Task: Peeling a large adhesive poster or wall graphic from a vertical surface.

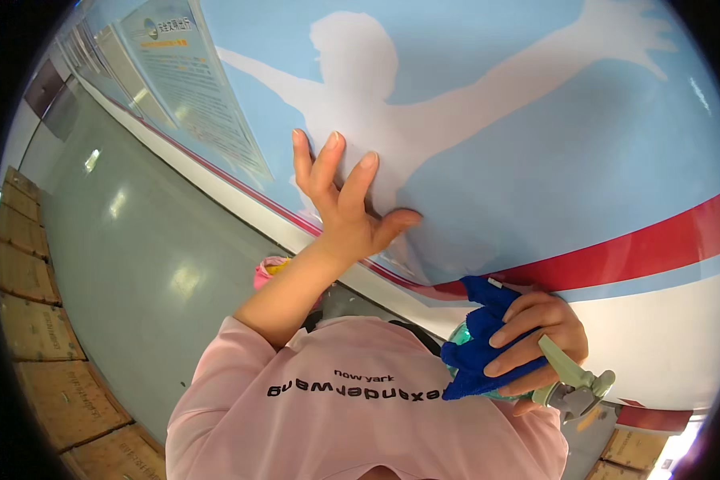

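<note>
My left hand (344, 196) is raised with its fingers spread before a glossy light-blue wall panel (528, 184) that bears a white human silhouette. It holds nothing, and I cannot tell whether the palm touches the surface. Low on the right, my right hand (540, 336) grips a blue cloth (488, 340) together with a spray bottle (572, 380). The bottle lies tilted, its pale-green and grey trigger head pointing right. Most of its clear green body is hidden by the cloth and fingers.
Wooden crates (44, 328) line the left edge of a shiny grey-green floor (144, 232). Below my left forearm sits a pink container (266, 272) with something yellow inside. A framed poster (188, 80) hangs farther along the wall. More crates (636, 448) stand at lower right.
</note>
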`<action>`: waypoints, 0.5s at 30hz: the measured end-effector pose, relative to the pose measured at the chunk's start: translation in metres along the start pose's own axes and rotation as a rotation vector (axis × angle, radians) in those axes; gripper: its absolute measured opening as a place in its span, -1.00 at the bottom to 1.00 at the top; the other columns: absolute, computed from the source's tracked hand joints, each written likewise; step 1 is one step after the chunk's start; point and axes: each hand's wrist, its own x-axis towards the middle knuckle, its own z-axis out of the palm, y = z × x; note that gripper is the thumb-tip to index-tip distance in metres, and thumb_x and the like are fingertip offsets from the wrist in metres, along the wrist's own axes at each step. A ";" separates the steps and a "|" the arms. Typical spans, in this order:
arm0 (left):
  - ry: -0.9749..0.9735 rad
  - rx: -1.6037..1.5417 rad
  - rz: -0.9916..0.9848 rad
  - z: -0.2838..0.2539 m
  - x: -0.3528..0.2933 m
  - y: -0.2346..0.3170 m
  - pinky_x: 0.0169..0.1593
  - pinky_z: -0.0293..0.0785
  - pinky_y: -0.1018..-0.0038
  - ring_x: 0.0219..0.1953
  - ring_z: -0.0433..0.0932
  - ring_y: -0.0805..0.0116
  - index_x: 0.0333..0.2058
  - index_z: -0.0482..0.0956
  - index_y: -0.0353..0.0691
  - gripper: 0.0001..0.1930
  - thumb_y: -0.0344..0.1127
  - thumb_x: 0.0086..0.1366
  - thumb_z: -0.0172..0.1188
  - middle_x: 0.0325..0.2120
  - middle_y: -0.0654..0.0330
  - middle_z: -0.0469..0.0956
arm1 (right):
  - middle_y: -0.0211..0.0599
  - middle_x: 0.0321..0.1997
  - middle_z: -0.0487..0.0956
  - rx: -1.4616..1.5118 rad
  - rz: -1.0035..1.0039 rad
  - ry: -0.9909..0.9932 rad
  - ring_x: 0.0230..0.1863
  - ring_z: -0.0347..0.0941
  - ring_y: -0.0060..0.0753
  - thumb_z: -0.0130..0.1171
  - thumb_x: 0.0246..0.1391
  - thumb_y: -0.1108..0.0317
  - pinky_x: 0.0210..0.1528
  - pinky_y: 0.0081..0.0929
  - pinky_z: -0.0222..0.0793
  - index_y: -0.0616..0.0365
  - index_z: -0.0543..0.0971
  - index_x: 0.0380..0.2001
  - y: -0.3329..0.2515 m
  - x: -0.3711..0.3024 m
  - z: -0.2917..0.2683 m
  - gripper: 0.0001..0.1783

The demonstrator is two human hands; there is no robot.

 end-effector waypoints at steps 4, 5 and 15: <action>0.073 0.033 0.123 0.005 0.003 -0.003 0.21 -0.18 -0.02 0.22 -0.17 -0.21 0.01 0.38 0.14 -0.49 0.20 0.13 0.05 0.15 -0.08 0.08 | -0.36 -0.22 0.60 0.016 0.059 -0.054 -0.17 0.43 -0.30 0.36 -0.27 -0.04 -0.21 -0.40 0.25 -0.07 0.60 -0.45 -0.002 -0.003 -0.005 -0.64; 0.068 0.040 0.145 0.007 0.003 -0.003 0.21 -0.17 -0.01 0.22 -0.16 -0.20 -0.03 0.43 0.20 -0.56 0.16 0.15 0.05 0.15 -0.09 0.09 | -0.37 -0.22 0.60 0.024 0.063 -0.057 -0.18 0.43 -0.30 0.36 -0.27 -0.03 -0.21 -0.40 0.25 -0.07 0.60 -0.45 -0.001 -0.005 -0.007 -0.65; 0.028 0.039 0.153 -0.001 0.000 -0.006 0.21 -0.14 0.02 0.21 -0.15 -0.19 -0.15 0.50 0.26 -0.74 0.02 0.18 0.10 0.14 -0.08 0.12 | -0.31 -0.25 0.59 0.040 0.020 -0.003 -0.17 0.40 -0.25 0.34 -0.25 -0.01 -0.18 -0.35 0.25 -0.03 0.61 -0.51 0.002 0.000 -0.003 -0.68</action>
